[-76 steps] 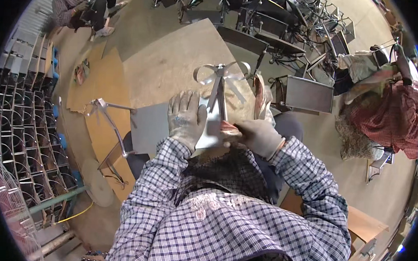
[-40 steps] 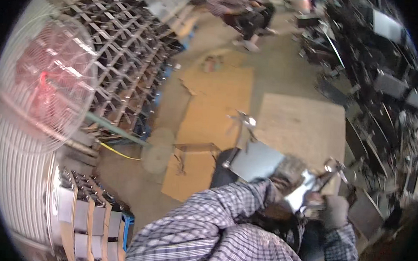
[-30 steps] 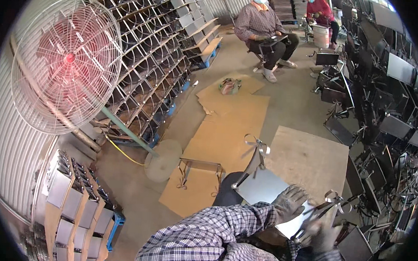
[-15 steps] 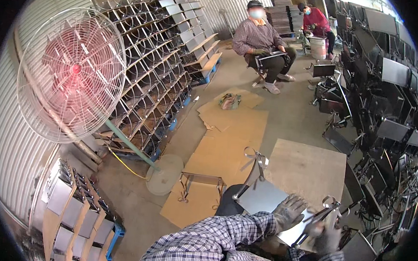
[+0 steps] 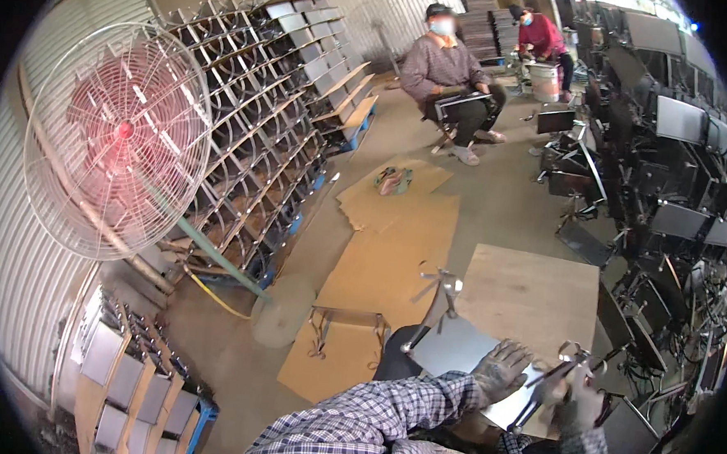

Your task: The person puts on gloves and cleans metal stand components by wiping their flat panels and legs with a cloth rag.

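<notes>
My left hand [image 5: 501,371], in a grey work glove, lies flat with its fingers stretched on a shiny grey metal panel [image 5: 456,344]. Dark bars ending in curled metal strips [image 5: 438,287] rise from the panel's left side. Similar dark bars [image 5: 526,410] cross its right side. By these bars my right hand [image 5: 580,403], also gloved, is slightly blurred, with its fingers curled. A small brownish patch shows beside it, and I cannot make out what it grips. The panel rests over my lap, against a wooden board [image 5: 532,306].
Dark metal frames [image 5: 684,223] are piled high on the right. A cage fan [image 5: 123,132] stands left, before stacked frames [image 5: 239,97]. Cardboard [image 5: 403,254] covers floor ahead, with another frame [image 5: 351,313] on it. Two people [image 5: 450,71] work farther back.
My right hand has shifted slightly up beside the bars and is less blurred. My left hand stays on the panel. The view has tilted a little.
</notes>
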The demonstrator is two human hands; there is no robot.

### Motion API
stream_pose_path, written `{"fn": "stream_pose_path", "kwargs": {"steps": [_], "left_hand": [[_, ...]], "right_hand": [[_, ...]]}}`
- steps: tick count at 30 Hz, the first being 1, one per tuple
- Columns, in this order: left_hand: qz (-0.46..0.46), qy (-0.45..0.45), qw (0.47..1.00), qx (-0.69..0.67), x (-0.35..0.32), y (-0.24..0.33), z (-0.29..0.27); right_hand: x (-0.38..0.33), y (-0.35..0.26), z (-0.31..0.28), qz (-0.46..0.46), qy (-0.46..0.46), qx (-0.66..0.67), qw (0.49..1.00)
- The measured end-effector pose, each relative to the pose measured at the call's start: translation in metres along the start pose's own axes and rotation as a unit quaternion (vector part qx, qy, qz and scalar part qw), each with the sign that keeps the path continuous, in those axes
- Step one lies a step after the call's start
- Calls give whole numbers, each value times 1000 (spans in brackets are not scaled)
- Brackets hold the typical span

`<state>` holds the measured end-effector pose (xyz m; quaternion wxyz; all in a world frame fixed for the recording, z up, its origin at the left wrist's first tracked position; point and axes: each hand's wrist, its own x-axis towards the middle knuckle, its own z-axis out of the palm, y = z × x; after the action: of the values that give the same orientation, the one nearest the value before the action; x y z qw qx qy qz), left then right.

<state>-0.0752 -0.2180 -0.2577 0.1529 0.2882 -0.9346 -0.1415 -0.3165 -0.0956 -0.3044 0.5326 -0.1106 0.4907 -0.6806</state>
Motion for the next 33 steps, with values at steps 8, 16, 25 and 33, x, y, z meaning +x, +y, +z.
{"fn": "stream_pose_path", "kwargs": {"steps": [8,16,25,33], "left_hand": [[19,9,1000,-9,-1,-1,-2],[2,-9,1000,-5,2,1,-4],[27,18,999,-9,-1,1,-7],[17,39,999,-19,-2,0,-6]], "right_hand": [[-13,-45,7,-193,-44,-421,885],[-25,-13,37,18,-16,44,999],[-28,-90,38,-85,-51,-435,895],[-37,28,-8,38,-93,-213,972]]}}
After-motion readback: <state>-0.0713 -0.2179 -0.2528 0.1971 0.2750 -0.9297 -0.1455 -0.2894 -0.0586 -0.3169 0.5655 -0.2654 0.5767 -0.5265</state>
